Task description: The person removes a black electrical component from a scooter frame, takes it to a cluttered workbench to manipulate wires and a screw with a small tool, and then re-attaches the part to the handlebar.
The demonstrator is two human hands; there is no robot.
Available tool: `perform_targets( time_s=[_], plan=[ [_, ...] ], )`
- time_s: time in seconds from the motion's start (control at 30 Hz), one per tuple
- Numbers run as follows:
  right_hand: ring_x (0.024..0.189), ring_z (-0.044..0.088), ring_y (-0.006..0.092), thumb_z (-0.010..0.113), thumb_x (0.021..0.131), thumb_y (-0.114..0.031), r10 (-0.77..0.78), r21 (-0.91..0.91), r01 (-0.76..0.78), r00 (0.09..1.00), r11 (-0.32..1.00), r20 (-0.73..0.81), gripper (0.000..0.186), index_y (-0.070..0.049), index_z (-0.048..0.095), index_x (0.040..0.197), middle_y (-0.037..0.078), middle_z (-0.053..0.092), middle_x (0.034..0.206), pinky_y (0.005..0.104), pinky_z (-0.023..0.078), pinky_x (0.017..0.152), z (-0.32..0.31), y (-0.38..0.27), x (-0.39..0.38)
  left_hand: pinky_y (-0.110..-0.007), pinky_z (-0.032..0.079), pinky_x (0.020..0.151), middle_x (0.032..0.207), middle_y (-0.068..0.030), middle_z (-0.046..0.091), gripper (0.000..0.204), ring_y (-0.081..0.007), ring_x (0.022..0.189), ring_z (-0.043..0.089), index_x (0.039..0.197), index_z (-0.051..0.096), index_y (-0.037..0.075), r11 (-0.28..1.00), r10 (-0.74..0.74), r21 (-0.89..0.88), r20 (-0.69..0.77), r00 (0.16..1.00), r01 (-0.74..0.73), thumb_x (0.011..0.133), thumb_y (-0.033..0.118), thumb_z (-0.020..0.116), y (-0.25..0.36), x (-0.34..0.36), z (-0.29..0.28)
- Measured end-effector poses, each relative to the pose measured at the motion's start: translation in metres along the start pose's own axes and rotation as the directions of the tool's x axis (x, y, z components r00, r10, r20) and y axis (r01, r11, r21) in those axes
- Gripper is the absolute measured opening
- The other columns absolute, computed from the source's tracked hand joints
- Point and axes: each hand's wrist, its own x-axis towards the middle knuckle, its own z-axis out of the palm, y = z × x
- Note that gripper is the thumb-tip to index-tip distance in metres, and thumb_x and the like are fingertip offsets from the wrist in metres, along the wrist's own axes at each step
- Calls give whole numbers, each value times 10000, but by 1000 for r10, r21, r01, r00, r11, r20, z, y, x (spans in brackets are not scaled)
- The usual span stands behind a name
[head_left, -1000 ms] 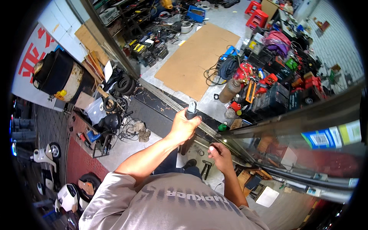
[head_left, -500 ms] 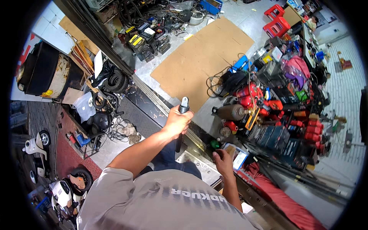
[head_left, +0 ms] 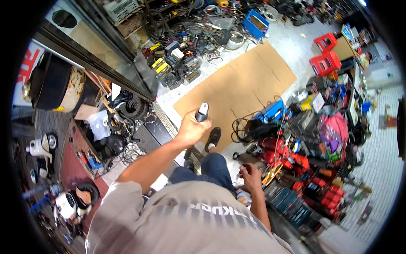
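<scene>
My left hand (head_left: 192, 129) is wrapped round a black rod-shaped tool (head_left: 203, 111), held out in front of my body. A flat silver end with a hole sticks up above the fist, and some of the dark shaft shows below it. The tool's exact kind cannot be made out. My right hand (head_left: 251, 175) hangs low beside my right leg, with loosely bent fingers and nothing visible in it. A dark shoe (head_left: 214, 139) on my foot rests at the near edge of the brown cardboard sheet (head_left: 241, 80) on the floor.
Batteries (head_left: 169, 65) and loose parts crowd the far left floor. Red stools (head_left: 325, 63) stand far right. Toolboxes, red cylinders (head_left: 270, 144) and a blue case (head_left: 270, 111) pile up at right. At left are a metal door frame (head_left: 101, 67), tires (head_left: 134, 108) and a white scooter (head_left: 41, 149).
I have stepped forward over the threshold, and a foot now shows at the cardboard. The surroundings have shifted in view. My left hand still grips the tool, and my right hand hangs lower.
</scene>
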Motion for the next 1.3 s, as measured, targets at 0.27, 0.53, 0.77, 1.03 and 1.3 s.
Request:
perform_targets(
  time_s=[0.27, 0.53, 0.77, 1.03, 1.3],
  plan=[
    [827, 728, 213, 702, 1003, -262, -374, -501, 425, 905, 754, 204, 374, 57, 692, 1198, 164, 769, 915, 355, 567, 757, -52, -186, 202, -286, 332, 343, 581, 24, 482, 209, -79, 389, 425, 897, 502, 93, 975, -75, -222, -280, 957, 12, 933, 46, 703, 78, 116, -18],
    [767, 744, 303, 697, 1004, -319, -397, -457, 478, 878, 750, 266, 415, 40, 695, 1213, 191, 757, 843, 406, 568, 712, -22, -357, 362, -288, 344, 355, 594, 3, 492, 218, -88, 415, 419, 839, 524, 94, 871, -148, -487, -394, 907, -69, 954, 106, 709, 128, 219, -83],
    [727, 741, 195, 705, 1005, -260, -262, -370, 469, 833, 802, 487, 409, 81, 662, 1227, 154, 755, 870, 328, 587, 657, 56, -421, 436, -287, 320, 416, 654, 46, 489, 106, -68, 453, 406, 985, 589, 203, 581, -184, -813, -71, 980, 50, 997, 129, 663, 176, 302, -151],
    [659, 740, 273, 705, 1002, -262, -339, -423, 575, 789, 700, 512, 341, 40, 686, 1158, 183, 743, 760, 393, 563, 644, 85, -523, 525, -294, 319, 432, 623, 70, 450, 80, -66, 446, 384, 1010, 603, 218, 435, -27, -900, 17, 999, 27, 1008, 157, 655, 241, 370, -203],
    [717, 750, 307, 702, 996, -304, -239, -438, 600, 732, 670, 638, 381, 40, 686, 1159, 196, 748, 792, 408, 568, 671, 109, -600, 641, -301, 356, 416, 644, 40, 465, 74, -89, 451, 404, 1050, 637, 191, 381, -107, -914, -196, 975, -142, 1006, 133, 650, 247, 448, -221]
  ],
)
